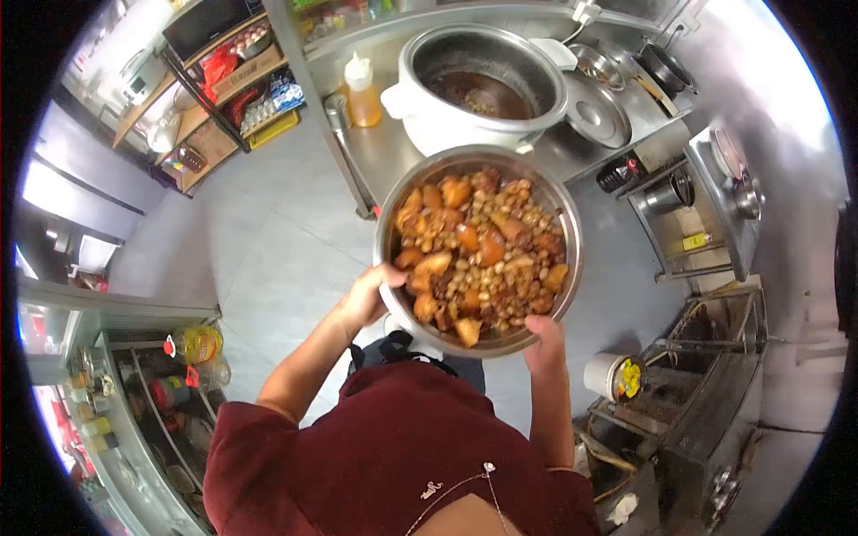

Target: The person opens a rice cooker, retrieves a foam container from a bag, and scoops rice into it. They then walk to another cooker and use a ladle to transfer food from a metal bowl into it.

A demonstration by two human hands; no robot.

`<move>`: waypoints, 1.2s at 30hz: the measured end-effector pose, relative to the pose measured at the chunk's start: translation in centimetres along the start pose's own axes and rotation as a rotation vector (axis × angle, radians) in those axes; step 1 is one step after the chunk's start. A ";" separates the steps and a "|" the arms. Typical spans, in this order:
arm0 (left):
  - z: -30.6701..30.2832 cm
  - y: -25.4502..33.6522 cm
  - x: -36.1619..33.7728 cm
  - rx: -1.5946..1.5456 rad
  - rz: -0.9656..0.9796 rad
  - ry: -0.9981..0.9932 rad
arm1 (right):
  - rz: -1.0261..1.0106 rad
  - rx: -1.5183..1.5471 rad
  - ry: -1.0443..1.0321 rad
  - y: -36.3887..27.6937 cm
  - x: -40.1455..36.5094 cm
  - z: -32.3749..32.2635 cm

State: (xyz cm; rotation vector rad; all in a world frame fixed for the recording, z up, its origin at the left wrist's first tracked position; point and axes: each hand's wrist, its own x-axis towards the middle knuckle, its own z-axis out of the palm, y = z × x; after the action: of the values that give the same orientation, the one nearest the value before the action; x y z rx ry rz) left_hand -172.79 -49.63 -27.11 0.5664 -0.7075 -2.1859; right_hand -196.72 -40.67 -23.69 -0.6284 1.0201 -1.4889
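Note:
A wide metal bowl (387, 239) is held up in front of my chest, filled with brown braised meat chunks and beans (483, 259). My left hand (368, 295) grips its rim at the lower left, thumb over the edge. On the lower right rim, my right hand (545, 344) has its thumb hooked inside. Just beyond the bowl stands a large white rice cooker (429, 129) without its lid, some brown liquid and bits at the bottom of its pot (487, 89). The bowl overlaps the cooker's front in this view.
On the metal counter (380, 165) are a squeeze bottle (362, 94) of amber liquid, a metal lid (597, 114) and pans (666, 67). Shelves (223, 107) stand at the far left. To the right are a metal rack (706, 205), a white bucket (604, 375) and stoves (679, 420).

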 end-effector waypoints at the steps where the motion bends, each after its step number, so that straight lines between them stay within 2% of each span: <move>1: 1.3 -0.2 -0.4 -0.040 0.050 0.095 | 0.006 0.003 -0.014 -1.2 0.7 0.3; 3: 0.7 -1.4 -0.8 -0.092 0.050 0.155 | 0.081 -0.068 -0.116 -2.7 1.4 -0.2; 5: 3.8 -0.6 -1.3 -0.004 0.102 0.404 | 0.181 -0.132 -0.167 -4.1 3.8 -1.3; 7: 4.4 -1.2 -0.1 -0.115 0.309 0.471 | 0.335 -0.162 -0.381 -6.0 7.1 -0.4; 9: 5.9 -1.7 0.1 -0.173 0.450 0.635 | 0.471 -0.236 -0.493 -7.7 9.6 0.4; 11: 8.5 -1.1 0.3 -0.055 0.601 0.786 | 0.366 -0.266 -0.706 -6.6 12.3 0.6; 12: 8.3 -1.1 0.6 -0.099 0.688 0.719 | 0.319 -0.197 -0.801 -6.9 13.2 1.1; 13: 9.6 -0.6 0.6 -0.144 0.667 0.735 | 0.278 -0.126 -0.898 -7.9 14.2 1.1; 14: 10.7 0.1 1.1 -0.062 0.755 0.791 | 0.353 -0.193 -1.019 -11.1 15.2 1.6; 15: 11.2 0.6 1.5 0.025 0.837 0.843 | 0.330 -0.275 -1.046 -11.5 16.5 0.6; 17: 10.5 1.4 1.8 0.031 0.872 0.879 | 0.205 -0.421 -1.094 -13.4 20.2 -2.1; 18: 8.9 1.8 1.8 0.034 0.966 0.921 | 0.136 -0.424 -0.974 -14.6 21.4 -3.1; 19: 9.5 2.8 2.5 0.066 0.994 0.890 | 0.176 -0.336 -0.807 -15.1 23.0 -5.1; 20: 10.7 3.8 3.4 0.047 0.984 0.821 | 0.127 -0.447 -0.634 -16.8 24.5 -6.7; 21: 11.4 4.4 4.1 0.029 0.967 0.759 | -0.003 -0.543 -0.502 -17.5 26.4 -9.2; 22: 10.1 4.3 3.9 0.046 0.993 0.864 | -0.018 -0.548 -0.289 -18.6 28.8 -11.4; 24: 11.1 5.0 5.3 0.092 1.015 0.885 | -0.069 -0.395 0.054 -21.7 33.0 -16.2; 25: 11.0 5.3 5.6 0.096 1.028 0.882 | -0.134 -0.490 0.155 -22.5 35.1 -19.1; 26: 11.8 5.7 6.5 0.070 1.039 1.005 | -0.202 -0.584 0.256 -23.5 37.3 -21.6; 29: 13.0 5.9 9.4 0.079 1.067 0.932 | -0.229 -0.750 0.292 -27.0 45.3 -28.1; 31: 14.6 6.1 12.9 0.050 1.118 0.912 | -0.514 -1.233 0.230 -29.0 53.1 -33.8; 32: 14.4 5.9 14.3 0.052 1.128 0.945 | -0.512 -1.239 0.218 -30.7 55.7 -33.9; 34: 15.8 5.4 16.8 -0.016 1.132 0.987 | -0.482 -1.630 0.331 -34.6 61.1 -33.5; 35: 16.8 5.3 19.0 0.015 1.168 1.030 | -0.506 -1.626 0.321 -36.3 65.2 -34.1; 36: 17.8 5.2 21.3 0.014 1.184 1.071 | -0.600 -1.799 0.314 -36.9 68.4 -35.2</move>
State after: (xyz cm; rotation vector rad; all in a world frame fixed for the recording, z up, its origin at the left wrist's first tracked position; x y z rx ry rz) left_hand -193.65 -63.42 -14.08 0.8865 -0.2842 -0.6064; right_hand -257.86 -100.01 -19.53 -2.0880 2.5010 -0.7156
